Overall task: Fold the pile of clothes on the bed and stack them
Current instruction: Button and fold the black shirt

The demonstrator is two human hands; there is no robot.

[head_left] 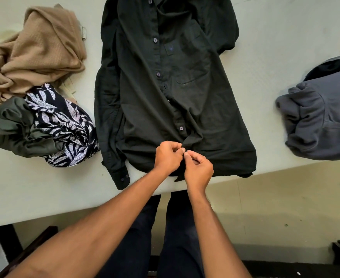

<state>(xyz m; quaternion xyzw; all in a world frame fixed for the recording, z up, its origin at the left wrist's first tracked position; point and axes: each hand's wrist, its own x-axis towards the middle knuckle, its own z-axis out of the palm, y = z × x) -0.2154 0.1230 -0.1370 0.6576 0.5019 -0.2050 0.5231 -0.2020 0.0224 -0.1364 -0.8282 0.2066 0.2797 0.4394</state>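
Two hands meet at the near hem of one black button-up shirt (165, 87), which lies spread flat, front up, in the middle of the pale bench (275, 37) with its collar at the far side. The left hand (168, 157) and the right hand (198, 170) touch thumb to thumb, and the fingers (180, 150) of both are curled tight, pinching the front placket just below the lowest visible button. Four buttons (155, 40) show plainly down the front, two more sit on the one cuff (123, 178) near the bench edge, and there is one chest pocket (193, 73). To the left, three crumpled garments lie heaped together: one tan ribbed top (38, 51), one olive piece (14, 127) and one navy leaf-print piece (64, 125), the last touching the shirt's sleeve. On the right, well apart, sits one slate-blue sweatshirt (321, 117).
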